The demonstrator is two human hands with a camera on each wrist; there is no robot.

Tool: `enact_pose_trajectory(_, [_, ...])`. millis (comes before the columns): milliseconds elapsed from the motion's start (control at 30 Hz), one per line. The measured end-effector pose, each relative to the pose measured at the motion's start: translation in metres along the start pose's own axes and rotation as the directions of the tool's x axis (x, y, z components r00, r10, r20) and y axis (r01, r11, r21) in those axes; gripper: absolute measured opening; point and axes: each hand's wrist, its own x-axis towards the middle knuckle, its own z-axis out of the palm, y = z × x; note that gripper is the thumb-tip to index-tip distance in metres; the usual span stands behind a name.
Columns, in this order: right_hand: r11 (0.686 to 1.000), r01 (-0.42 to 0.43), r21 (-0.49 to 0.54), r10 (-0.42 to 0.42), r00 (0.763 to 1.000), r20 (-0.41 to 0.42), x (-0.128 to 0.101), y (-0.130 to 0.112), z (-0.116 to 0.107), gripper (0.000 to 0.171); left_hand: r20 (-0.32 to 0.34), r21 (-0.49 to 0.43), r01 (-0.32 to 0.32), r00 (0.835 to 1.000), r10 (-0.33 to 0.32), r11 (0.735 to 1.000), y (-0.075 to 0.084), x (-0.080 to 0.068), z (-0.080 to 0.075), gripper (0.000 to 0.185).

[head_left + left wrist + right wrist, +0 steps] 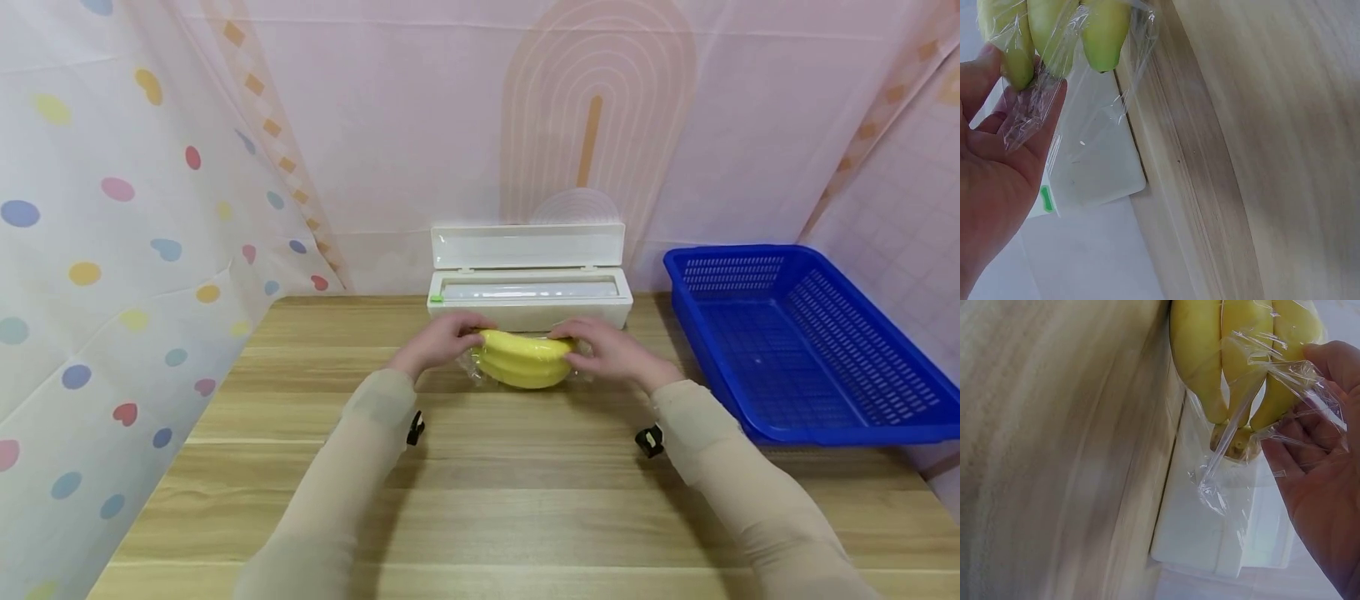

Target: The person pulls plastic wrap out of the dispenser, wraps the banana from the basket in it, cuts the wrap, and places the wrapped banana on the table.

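A bunch of yellow bananas (523,362) lies crosswise between both hands, with clear plastic wrap (1244,400) over it and loose wrap hanging past its ends. My left hand (448,337) grips the left end, where the green-tinged tips (1105,50) show in the left wrist view; its thumb is on the near side and its fingers go behind. At the stem end (1235,442), my right hand (609,350) holds the bunch through the wrap, thumb against one banana. Just behind the bananas stands a white cling film dispenser (529,315) with its lid (528,247) raised.
To the right, a blue plastic basket (817,435) with slotted walls sits on the wooden table (517,517). Inside the dispenser lies a film roll (529,290), and a green slider (437,298) is at its left end. Patterned cloth (405,125) hangs behind the table.
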Motion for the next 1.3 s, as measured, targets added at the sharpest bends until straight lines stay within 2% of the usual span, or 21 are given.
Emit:
enact_pose_trajectory(300, [0.998,-0.046,0.040,0.046,0.999,-0.016,0.006,0.006,0.000,0.033,-0.062,-0.006,0.080,0.995,-0.080,0.997,-0.004,0.005,0.003,0.020])
enact_pose_trajectory(467, [0.994,-0.075,0.076,0.078,0.997,-0.027,0.009,0.009,0.000,0.031,-0.095,0.000,0.106,0.990,-0.105,0.994,-0.008,0.008,0.006,0.022])
enact_pose_trajectory(733, [0.990,-0.086,0.109,0.091,0.995,-0.046,0.014,0.010,-0.001,0.028,-0.131,-0.040,0.145,0.980,-0.149,0.989,-0.009,0.009,0.008,0.027])
enact_pose_trajectory(900, [0.995,-0.064,0.076,0.069,0.995,-0.070,0.014,0.011,0.002,0.027,-0.155,-0.053,0.129,0.979,-0.136,0.990,-0.012,0.009,0.010,0.028])
enact_pose_trajectory(1133, [0.999,0.051,0.012,-0.050,0.993,-0.110,0.006,0.014,0.007,0.027,-0.166,-0.048,0.060,0.984,-0.067,0.997,-0.015,0.007,0.011,0.024])
enact_pose_trajectory(1300, [1.000,0.017,0.008,-0.016,0.993,-0.120,0.005,0.013,0.008,0.030,-0.200,-0.023,0.067,0.977,-0.070,0.997,-0.014,0.007,0.011,0.025])
